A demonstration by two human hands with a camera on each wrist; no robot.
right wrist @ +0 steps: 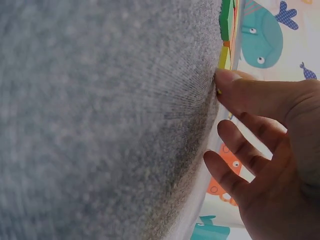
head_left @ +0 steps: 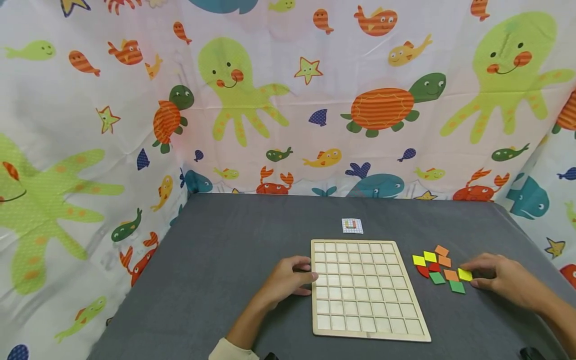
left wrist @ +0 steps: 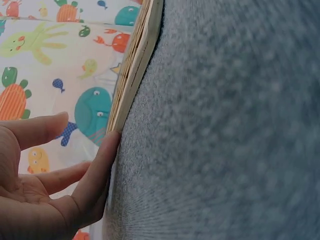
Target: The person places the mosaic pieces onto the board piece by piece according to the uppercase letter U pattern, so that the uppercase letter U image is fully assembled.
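ten tiles (head_left: 438, 267) (head view only)

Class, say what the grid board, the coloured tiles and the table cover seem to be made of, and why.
Grid board: pale unfinished wood, probably plywood; layered edge shows in the left wrist view. Coloured tiles: flat, matte, possibly painted wood or foam; unclear. Table cover: grey woven fabric; fuzzy weave visible.
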